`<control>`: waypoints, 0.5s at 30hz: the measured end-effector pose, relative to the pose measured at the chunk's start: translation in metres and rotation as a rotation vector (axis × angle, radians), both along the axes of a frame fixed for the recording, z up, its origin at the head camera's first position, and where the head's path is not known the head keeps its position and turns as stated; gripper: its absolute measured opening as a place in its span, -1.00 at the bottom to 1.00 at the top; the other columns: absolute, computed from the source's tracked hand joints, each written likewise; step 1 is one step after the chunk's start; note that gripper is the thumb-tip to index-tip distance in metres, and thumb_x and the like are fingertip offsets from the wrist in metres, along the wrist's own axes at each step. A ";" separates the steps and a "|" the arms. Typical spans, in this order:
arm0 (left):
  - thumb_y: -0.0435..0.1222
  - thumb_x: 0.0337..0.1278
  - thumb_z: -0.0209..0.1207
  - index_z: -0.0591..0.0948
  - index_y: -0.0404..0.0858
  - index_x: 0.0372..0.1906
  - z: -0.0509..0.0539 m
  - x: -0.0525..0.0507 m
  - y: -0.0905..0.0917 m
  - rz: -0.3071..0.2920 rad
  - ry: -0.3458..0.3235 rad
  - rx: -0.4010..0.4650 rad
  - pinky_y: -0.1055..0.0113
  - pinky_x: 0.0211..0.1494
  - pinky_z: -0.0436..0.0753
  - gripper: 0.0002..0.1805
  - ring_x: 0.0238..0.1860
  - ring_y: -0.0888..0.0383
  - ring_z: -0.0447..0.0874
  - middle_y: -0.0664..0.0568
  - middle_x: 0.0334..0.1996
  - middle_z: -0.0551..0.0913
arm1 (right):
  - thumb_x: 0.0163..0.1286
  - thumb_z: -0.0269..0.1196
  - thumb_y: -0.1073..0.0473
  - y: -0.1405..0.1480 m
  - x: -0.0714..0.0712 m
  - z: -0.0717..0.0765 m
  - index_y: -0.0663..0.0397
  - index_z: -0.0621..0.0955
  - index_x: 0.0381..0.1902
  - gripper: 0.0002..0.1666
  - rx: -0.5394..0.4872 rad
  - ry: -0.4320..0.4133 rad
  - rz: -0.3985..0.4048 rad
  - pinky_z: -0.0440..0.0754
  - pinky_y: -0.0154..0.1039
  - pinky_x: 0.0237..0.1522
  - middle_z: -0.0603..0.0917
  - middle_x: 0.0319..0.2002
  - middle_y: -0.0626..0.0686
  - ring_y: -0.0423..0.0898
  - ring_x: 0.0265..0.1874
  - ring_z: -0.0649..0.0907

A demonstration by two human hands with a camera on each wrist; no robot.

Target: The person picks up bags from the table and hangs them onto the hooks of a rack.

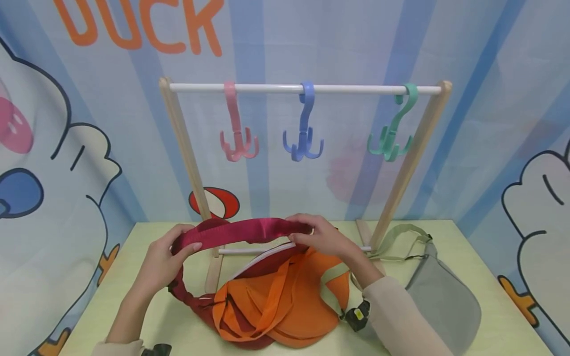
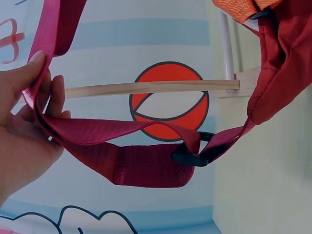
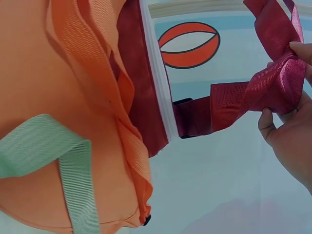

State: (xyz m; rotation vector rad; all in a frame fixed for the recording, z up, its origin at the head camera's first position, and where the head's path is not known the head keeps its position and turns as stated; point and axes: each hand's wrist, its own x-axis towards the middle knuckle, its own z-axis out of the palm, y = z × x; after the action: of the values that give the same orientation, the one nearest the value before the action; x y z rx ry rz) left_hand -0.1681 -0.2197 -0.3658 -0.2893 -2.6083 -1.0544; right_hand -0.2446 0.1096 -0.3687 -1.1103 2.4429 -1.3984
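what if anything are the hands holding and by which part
The dark red bag, by its raised strap, with the left hand and right hand gripping it at separate places.

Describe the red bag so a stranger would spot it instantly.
Start at the wooden rack, then drop to the table around its feet. Near the middle, the red bag lies partly covered by the orange bag, its wide strap raised in a loop. Its deep red cloth and white zip set it apart from the orange bag and the grey bag at the right.
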 end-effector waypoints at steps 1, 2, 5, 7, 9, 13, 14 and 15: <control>-0.32 0.08 0.22 0.51 -0.26 -0.02 0.001 0.000 0.000 0.001 0.002 0.002 0.31 -0.42 0.45 -0.67 -0.39 0.09 0.48 -0.10 -0.29 0.60 | 0.29 0.16 0.24 -0.001 0.000 0.001 0.22 0.49 0.10 -0.59 -0.005 -0.005 0.000 0.50 -0.28 -0.38 0.58 -0.11 0.09 -0.11 -0.36 0.52; -0.32 0.08 0.22 0.51 -0.26 -0.02 0.002 0.000 0.001 0.003 0.003 0.003 0.31 -0.42 0.45 -0.67 -0.39 0.09 0.48 -0.10 -0.29 0.60 | 0.29 0.16 0.24 -0.001 0.000 0.003 0.21 0.49 0.10 -0.59 -0.010 -0.011 -0.002 0.51 -0.28 -0.38 0.58 -0.13 0.08 -0.11 -0.37 0.53; -0.30 0.09 0.21 0.51 -0.27 -0.03 0.006 -0.001 0.001 0.011 0.011 -0.001 0.31 -0.41 0.45 -0.68 -0.39 0.09 0.47 -0.10 -0.30 0.60 | 0.29 0.16 0.25 -0.003 0.000 0.007 0.20 0.49 0.09 -0.60 -0.016 -0.014 -0.005 0.52 -0.27 -0.37 0.59 -0.18 0.06 -0.05 -0.38 0.55; -0.31 0.09 0.21 0.51 -0.27 -0.03 0.008 -0.001 0.001 0.016 0.016 0.000 0.31 -0.42 0.44 -0.68 -0.39 0.08 0.45 -0.10 -0.30 0.59 | 0.30 0.15 0.25 -0.004 0.000 0.010 0.20 0.50 0.08 -0.61 -0.021 -0.010 -0.007 0.52 -0.26 -0.34 0.58 -0.17 0.07 -0.01 -0.37 0.56; -0.31 0.10 0.21 0.51 -0.28 -0.03 0.010 -0.002 0.001 0.019 0.023 -0.001 0.31 -0.43 0.43 -0.69 -0.40 0.09 0.44 -0.09 -0.31 0.58 | 0.30 0.15 0.25 -0.006 0.000 0.013 0.20 0.50 0.06 -0.64 -0.026 0.005 -0.006 0.53 -0.26 -0.30 0.58 -0.16 0.08 -0.01 -0.36 0.56; -0.35 0.09 0.20 0.52 -0.28 -0.06 0.014 -0.004 0.000 0.016 0.066 -0.015 0.32 -0.45 0.41 -0.72 -0.44 0.10 0.43 -0.07 -0.35 0.58 | 0.32 0.13 0.29 -0.010 0.007 0.029 0.24 0.50 0.02 -0.68 -0.031 0.028 -0.009 0.52 -0.27 -0.28 0.58 -0.17 0.12 -0.05 -0.36 0.56; -0.36 0.09 0.20 0.52 -0.29 -0.06 0.014 -0.004 0.000 0.014 0.075 -0.018 0.33 -0.45 0.42 -0.72 -0.44 0.10 0.42 -0.07 -0.36 0.58 | 0.32 0.13 0.28 -0.010 0.007 0.031 0.22 0.51 0.01 -0.70 -0.028 0.033 -0.012 0.51 -0.28 -0.29 0.59 -0.22 0.10 -0.07 -0.37 0.55; -0.37 0.09 0.20 0.51 -0.29 -0.07 0.015 -0.004 0.000 0.012 0.085 -0.021 0.33 -0.46 0.42 -0.72 -0.45 0.10 0.42 -0.07 -0.36 0.57 | 0.32 0.13 0.28 -0.010 0.007 0.033 0.22 0.51 0.00 -0.71 -0.027 0.033 -0.015 0.50 -0.27 -0.32 0.59 -0.25 0.09 -0.06 -0.38 0.54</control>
State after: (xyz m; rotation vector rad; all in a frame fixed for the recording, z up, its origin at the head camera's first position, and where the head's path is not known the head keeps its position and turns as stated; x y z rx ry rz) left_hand -0.1725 -0.2198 -0.3503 -0.3161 -2.5440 -0.9899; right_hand -0.2377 0.0993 -0.3359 -1.1318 2.4664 -1.4332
